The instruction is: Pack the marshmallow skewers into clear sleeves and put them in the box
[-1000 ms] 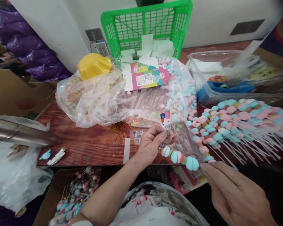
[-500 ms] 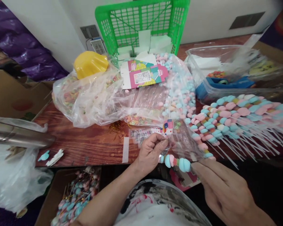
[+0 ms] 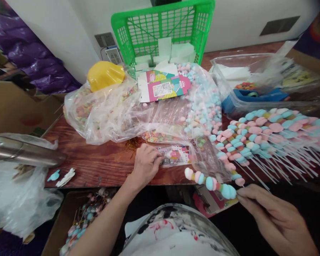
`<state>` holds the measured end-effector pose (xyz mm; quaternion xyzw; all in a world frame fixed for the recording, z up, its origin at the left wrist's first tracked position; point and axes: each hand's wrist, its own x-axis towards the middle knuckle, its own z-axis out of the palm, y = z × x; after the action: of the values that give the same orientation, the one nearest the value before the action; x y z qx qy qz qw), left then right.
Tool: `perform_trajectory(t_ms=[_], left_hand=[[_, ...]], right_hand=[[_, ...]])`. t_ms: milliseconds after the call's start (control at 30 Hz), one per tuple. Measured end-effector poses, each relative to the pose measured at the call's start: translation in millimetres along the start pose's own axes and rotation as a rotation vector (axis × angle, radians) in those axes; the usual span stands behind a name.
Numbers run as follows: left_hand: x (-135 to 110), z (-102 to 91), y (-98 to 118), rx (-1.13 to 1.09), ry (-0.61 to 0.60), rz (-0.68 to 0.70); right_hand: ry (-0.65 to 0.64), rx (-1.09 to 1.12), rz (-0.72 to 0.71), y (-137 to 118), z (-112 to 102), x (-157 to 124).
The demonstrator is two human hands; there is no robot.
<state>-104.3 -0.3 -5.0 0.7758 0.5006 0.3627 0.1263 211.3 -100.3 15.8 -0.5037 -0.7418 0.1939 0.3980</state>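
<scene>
My right hand [image 3: 280, 217] pinches the stick end of a marshmallow skewer [image 3: 210, 183], pink, blue and white pieces with small yellowish-brown ones between them. The skewer slants over the table's front edge, its white tip toward the left. My left hand [image 3: 146, 161] is closed, thumb and forefinger at the left edge of a clear printed plastic bag [image 3: 177, 155] lying on the table. Right of it, a pile of similar marshmallow skewers [image 3: 266, 131] lies with white sticks pointing toward me.
Behind are clear bags of candy [image 3: 109, 117] and marshmallows [image 3: 202, 96], printed cards [image 3: 164, 87], a yellow bowl-like object [image 3: 106, 75] and a green basket [image 3: 120, 39]. A clear tub [image 3: 237, 103] stands right, a steel flask [image 3: 24, 151] left. Below sits a box of skewers [image 3: 82, 220].
My left hand has left the skewer's tip and moved left to the printed bag. My right hand has drawn the skewer right and slightly down, baring its white end.
</scene>
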Motion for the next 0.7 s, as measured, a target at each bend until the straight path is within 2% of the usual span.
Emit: perform_trajectory(t_ms=[67,100,167,233,300,433,567,700], left_hand=[[-9.3,5.4,-12.1,0.064,-0.143,0.043],[-13.3,8.8,-15.9,0.063,-0.173,0.049],[-18.3,14.2,-20.1,0.04,-0.171,0.05],[-18.8,15.6,-21.4,-0.002,-0.173,0.041],[-16.5,13.5,-21.1,-0.063,-0.192,0.013],[-11.6,6.7,-18.5,-0.173,-0.201,-0.092],[-11.5,4.2,-17.2,-0.27,-0.17,-0.214],[-13.7,4.0,-17.4,-0.389,-0.163,-0.278]], right_hand=[[0.107,0.058,0.13,4.1,2.1,-8.9],[0.181,0.115,0.211,4.0,6.9,-11.5],[0.298,0.308,0.373,-0.5,22.4,-11.3],[0.29,0.576,0.46,-8.5,42.3,-3.8],[0.249,0.731,0.478,-17.4,62.6,9.2],[0.123,0.791,0.481,-31.7,97.1,39.9],[0.043,0.777,0.437,-37.5,122.2,61.6],[0.022,0.658,0.331,-35.3,136.2,68.3]])
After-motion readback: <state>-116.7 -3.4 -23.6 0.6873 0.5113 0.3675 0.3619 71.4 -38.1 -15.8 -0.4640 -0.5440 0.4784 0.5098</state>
